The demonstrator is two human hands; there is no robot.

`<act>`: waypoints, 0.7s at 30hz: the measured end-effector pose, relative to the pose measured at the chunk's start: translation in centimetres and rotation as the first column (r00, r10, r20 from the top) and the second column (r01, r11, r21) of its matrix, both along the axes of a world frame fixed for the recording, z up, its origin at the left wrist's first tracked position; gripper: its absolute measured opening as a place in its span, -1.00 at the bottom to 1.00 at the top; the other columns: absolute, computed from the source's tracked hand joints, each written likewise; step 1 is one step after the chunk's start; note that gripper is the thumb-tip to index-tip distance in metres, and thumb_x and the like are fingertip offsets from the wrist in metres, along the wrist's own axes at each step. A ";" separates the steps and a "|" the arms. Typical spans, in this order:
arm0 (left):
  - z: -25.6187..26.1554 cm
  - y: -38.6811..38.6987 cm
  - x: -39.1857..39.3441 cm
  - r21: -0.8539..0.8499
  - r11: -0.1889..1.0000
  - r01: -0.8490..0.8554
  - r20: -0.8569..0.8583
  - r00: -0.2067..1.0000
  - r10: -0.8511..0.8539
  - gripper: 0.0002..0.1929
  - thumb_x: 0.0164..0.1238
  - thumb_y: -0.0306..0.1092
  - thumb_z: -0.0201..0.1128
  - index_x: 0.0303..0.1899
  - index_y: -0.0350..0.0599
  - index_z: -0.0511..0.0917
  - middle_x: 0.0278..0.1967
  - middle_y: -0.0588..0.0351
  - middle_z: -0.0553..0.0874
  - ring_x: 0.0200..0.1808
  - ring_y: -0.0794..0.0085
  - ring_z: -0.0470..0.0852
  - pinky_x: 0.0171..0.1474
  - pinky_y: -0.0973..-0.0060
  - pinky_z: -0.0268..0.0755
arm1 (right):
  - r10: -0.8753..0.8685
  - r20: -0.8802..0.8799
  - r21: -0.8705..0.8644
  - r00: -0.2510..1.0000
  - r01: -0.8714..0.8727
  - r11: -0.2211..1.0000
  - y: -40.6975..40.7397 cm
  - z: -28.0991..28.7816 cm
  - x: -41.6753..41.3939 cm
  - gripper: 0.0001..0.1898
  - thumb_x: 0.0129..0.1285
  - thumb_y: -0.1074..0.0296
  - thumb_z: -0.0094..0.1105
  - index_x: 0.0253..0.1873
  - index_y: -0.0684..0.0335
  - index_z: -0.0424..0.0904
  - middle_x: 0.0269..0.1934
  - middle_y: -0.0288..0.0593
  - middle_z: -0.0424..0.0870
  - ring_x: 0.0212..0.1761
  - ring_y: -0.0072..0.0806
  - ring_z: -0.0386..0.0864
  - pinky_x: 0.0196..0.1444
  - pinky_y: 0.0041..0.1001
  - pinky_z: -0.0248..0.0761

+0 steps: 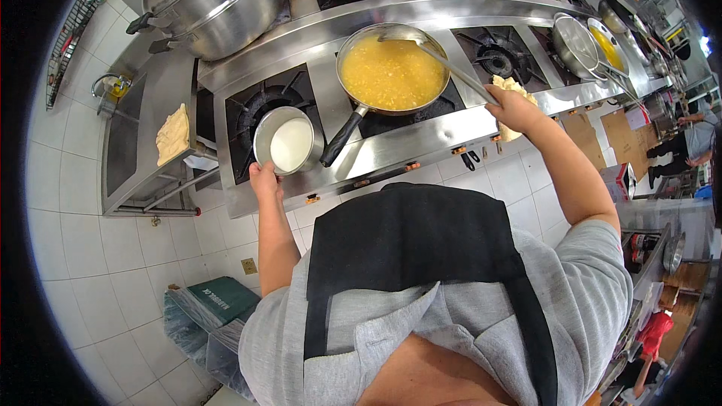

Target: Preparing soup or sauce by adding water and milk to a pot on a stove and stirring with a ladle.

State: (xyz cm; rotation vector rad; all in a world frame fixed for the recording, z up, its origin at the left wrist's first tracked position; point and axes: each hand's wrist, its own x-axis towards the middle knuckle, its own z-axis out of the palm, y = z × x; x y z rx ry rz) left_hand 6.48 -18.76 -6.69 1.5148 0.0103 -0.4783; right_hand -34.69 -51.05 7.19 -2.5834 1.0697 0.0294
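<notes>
A frying pan full of yellow, grainy soup or sauce stands on a burner in front of me. My right hand grips the long handle of a metal ladle. The ladle's bowl rests at the pan's far inner side, partly in the liquid. Left of the pan, my left hand holds a small metal pot by its near rim. White liquid lies in the tilted pot, over the left burner. The pan's black handle points toward me, close beside the pot.
Large steel pots line the back ledge. A free burner lies right of the pan, with strainers beyond. Folded cloths lie on the left counter and by my right hand. A lined bin stands low left. People work far right.
</notes>
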 end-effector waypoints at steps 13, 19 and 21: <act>1.1 0.2 -0.5 -0.053 0.998 0.047 -0.042 0.998 -0.049 -0.82 0.04 -0.57 0.09 -0.42 -0.06 0.25 -0.53 0.16 0.49 -0.63 0.54 0.43 -0.64 0.61 0.24 | -0.617 -0.056 0.937 0.785 0.254 0.238 9.3 8.4 -0.5 -0.84 0.25 0.28 -0.03 -0.23 0.25 0.35 -0.59 -0.33 0.37 -0.80 -0.66 0.24 -0.79 -0.62 0.10; 0.8 0.6 -0.5 -0.076 0.995 0.068 -0.048 0.996 -0.072 -0.82 0.05 -0.56 0.09 -0.41 -0.07 0.25 -0.55 0.14 0.49 -0.66 0.54 0.43 -0.65 0.61 0.29 | -0.678 -0.088 0.996 0.730 0.043 -0.083 11.8 8.6 1.4 -0.74 0.29 0.27 -0.08 -0.03 0.30 0.38 -0.55 -0.44 0.35 -0.76 -0.83 0.18 -0.79 -0.73 -0.01; 0.7 0.7 -0.4 -0.075 0.994 0.075 -0.043 0.996 -0.078 -0.82 0.05 -0.56 0.09 -0.41 -0.07 0.25 -0.55 0.14 0.49 -0.67 0.54 0.42 -0.65 0.60 0.29 | -0.727 -0.096 0.967 0.680 -0.110 -0.232 12.3 8.0 2.2 -0.74 0.30 0.29 -0.10 -0.01 0.33 0.35 -0.54 -0.45 0.32 -0.76 -0.84 0.17 -0.80 -0.75 -0.01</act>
